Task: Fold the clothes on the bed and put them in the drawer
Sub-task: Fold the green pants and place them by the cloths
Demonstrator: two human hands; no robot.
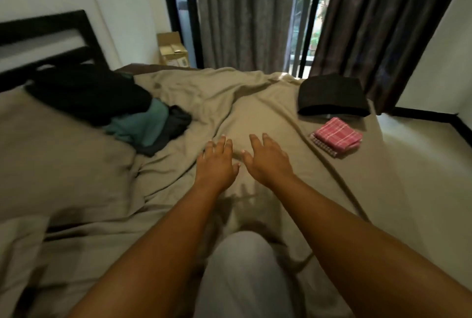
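Bedroom, with a rumpled beige bed sheet (pixel 255 103) as the working surface.

- Nearest: my knee (pixel 242 266), in pale trousers.
- Next: my left hand (pixel 217 162) and my right hand (pixel 268 159), side by side over the sheet, palms down, fingers spread and loose, holding nothing.
- Left of them: unfolded clothes pile (pixel 102 98), black on top, a teal garment (pixel 143 123) beneath, lying by a pillow (pixel 51 144).
- Right: folded pink checked cloth (pixel 337 136). Just beyond it, a folded black garment (pixel 332 98).
- Farthest: dark headboard (pixel 46 34), cardboard box (pixel 173 49), grey curtains (pixel 242 11) across the window.
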